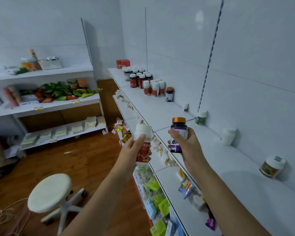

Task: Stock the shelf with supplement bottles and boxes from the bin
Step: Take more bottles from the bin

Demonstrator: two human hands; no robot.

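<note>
My left hand point(134, 148) grips a white bottle with a red label point(143, 144), held upright just off the front edge of the white top shelf point(228, 176). My right hand point(186, 145) holds a dark bottle with a purple label and gold cap point(178, 133) above the shelf's front part. At the far end of the shelf stands a group of red-labelled bottles point(143, 80), with two red boxes point(123, 63) behind it and one purple-labelled bottle point(169, 94) beside it. The bin is out of view.
Single bottles lie or stand along the shelf's back wall: a green one point(201, 118), a white one point(228, 137), and a jar on its side point(272, 166). Lower shelves hold packets and boxes. A white stool point(49, 193) stands on the wooden floor at left.
</note>
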